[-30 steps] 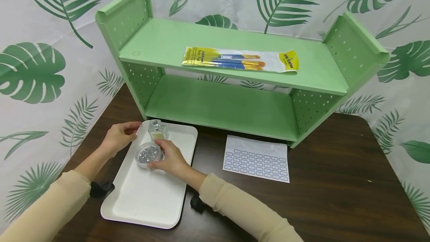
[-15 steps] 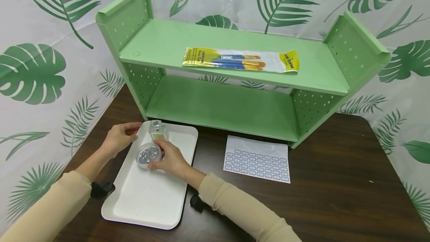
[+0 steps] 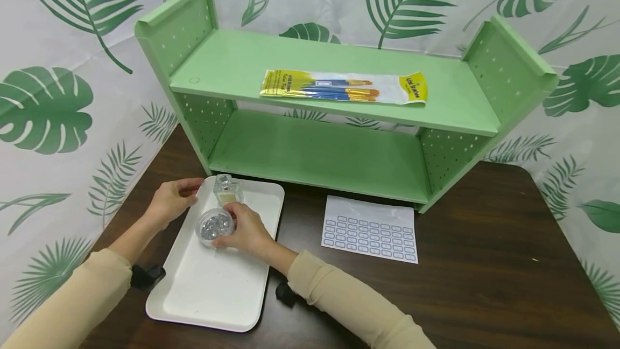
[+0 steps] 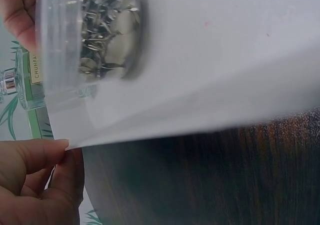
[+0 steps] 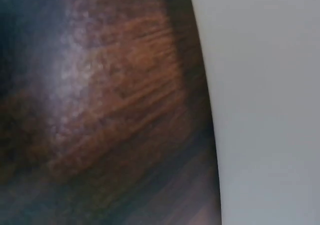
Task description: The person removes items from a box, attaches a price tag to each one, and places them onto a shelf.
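Observation:
On the left of the table lies a white tray [image 3: 213,290]. My left hand [image 3: 169,201] pinches its far left rim between thumb and fingers, as the left wrist view shows up close. Near the tray's far end, my right hand [image 3: 247,230] grips a round clear tub of silvery thumbtacks [image 3: 215,226] from its right side. The tacks [image 4: 110,32] show through the tub's wall in the left wrist view. Just behind the tub, a square glass perfume bottle [image 3: 227,192] stands on the tray. Only the tray edge [image 5: 270,110] and dark wood appear in the right wrist view; that hand is hidden there.
A green two-level shelf [image 3: 319,149] rises behind the tray. Its upper board bears a packet of artist brushes [image 3: 344,88]. A sheet of printed labels [image 3: 370,229] lies on the dark wooden table [image 3: 484,263], right of the tray. Leaf-patterned cloth [image 3: 48,176] hangs around.

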`<act>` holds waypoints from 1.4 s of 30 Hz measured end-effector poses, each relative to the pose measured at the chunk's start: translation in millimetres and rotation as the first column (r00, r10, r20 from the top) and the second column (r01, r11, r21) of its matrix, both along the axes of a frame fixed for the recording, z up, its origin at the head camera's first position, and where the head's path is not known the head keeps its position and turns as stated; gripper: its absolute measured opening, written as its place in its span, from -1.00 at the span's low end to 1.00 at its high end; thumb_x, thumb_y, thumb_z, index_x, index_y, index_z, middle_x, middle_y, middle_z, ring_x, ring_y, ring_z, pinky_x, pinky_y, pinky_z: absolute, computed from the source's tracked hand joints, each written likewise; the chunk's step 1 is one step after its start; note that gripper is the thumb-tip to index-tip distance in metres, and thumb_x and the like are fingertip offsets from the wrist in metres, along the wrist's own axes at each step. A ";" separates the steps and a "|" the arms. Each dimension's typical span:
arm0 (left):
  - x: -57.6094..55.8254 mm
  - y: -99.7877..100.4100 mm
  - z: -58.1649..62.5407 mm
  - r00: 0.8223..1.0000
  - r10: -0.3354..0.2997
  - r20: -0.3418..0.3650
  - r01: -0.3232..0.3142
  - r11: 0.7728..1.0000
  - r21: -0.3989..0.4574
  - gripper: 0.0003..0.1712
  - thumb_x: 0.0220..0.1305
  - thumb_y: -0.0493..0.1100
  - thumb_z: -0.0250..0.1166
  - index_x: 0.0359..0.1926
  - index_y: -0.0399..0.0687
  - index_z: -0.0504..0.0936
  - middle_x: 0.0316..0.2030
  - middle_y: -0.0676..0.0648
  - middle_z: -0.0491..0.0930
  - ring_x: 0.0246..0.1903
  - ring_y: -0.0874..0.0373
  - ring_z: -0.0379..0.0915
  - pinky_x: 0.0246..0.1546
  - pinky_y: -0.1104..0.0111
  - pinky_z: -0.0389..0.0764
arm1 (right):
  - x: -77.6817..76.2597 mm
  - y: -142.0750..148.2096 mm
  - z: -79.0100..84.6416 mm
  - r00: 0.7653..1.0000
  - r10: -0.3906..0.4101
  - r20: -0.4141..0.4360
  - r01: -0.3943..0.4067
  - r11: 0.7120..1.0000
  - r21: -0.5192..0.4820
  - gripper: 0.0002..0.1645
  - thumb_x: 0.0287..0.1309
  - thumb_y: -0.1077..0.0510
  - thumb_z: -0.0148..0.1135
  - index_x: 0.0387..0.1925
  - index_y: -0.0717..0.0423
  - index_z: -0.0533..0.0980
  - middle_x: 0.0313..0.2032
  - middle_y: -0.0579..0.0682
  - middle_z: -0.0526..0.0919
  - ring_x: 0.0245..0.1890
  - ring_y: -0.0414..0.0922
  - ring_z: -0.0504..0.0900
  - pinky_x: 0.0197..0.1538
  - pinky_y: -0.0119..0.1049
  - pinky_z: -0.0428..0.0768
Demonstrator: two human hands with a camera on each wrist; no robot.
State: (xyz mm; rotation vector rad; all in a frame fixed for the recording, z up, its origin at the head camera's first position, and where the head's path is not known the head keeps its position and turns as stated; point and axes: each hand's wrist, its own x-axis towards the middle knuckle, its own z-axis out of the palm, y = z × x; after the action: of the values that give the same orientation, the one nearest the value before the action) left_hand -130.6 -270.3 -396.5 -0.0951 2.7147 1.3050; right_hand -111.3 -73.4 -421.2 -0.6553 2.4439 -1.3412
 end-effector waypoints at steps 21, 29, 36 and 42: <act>-2.1 1.2 -0.9 1.000 0.009 0.026 -0.009 1.000 -0.009 -0.47 0.22 -0.45 0.11 0.23 -0.47 0.32 0.13 -0.45 0.41 0.04 -0.20 0.41 -0.31 0.65 0.49 | 7.4 90.9 39.3 0.992 -0.069 0.104 0.096 0.956 -0.277 -0.18 -0.25 0.33 0.52 0.14 0.30 0.35 0.04 0.16 0.52 0.06 0.00 0.52 0.05 -0.38 0.54; -2.5 2.4 0.3 0.999 0.013 0.041 -0.011 0.999 -0.034 -0.46 0.23 -0.45 0.10 0.24 -0.46 0.31 0.16 -0.45 0.38 0.08 -0.24 0.39 -0.07 0.26 0.59 | 18.8 163.6 31.7 0.982 -0.136 0.134 0.168 0.948 -0.269 -0.17 -0.25 0.33 0.51 0.14 0.31 0.34 0.04 0.20 0.50 0.07 0.06 0.51 0.07 -0.37 0.53; -1.8 3.0 1.3 0.999 0.004 0.042 -0.003 0.999 -0.041 -0.46 0.23 -0.45 0.09 0.25 -0.47 0.30 0.15 -0.46 0.39 0.07 -0.24 0.39 -0.13 0.37 0.60 | 40.2 213.0 16.9 0.970 -0.164 0.181 0.203 0.952 -0.227 -0.17 -0.21 0.33 0.50 0.15 0.37 0.31 0.08 0.29 0.47 0.10 0.15 0.49 0.06 -0.36 0.54; -2.4 3.7 -0.9 0.999 0.009 0.049 -0.007 0.999 -0.043 -0.46 0.23 -0.44 0.09 0.25 -0.46 0.29 0.15 -0.46 0.38 0.08 -0.25 0.38 -0.05 0.21 0.57 | 55.6 239.7 6.1 0.979 -0.151 0.138 0.175 0.966 -0.188 -0.18 -0.21 0.31 0.50 0.12 0.41 0.31 0.05 0.31 0.47 0.07 0.20 0.50 0.07 -0.31 0.54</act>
State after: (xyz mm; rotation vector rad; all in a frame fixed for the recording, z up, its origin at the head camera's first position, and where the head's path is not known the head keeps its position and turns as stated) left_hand -133.0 -266.6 -397.5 -0.1409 2.7039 1.2300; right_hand -55.7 166.3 -415.1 -0.4080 2.3275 -1.6554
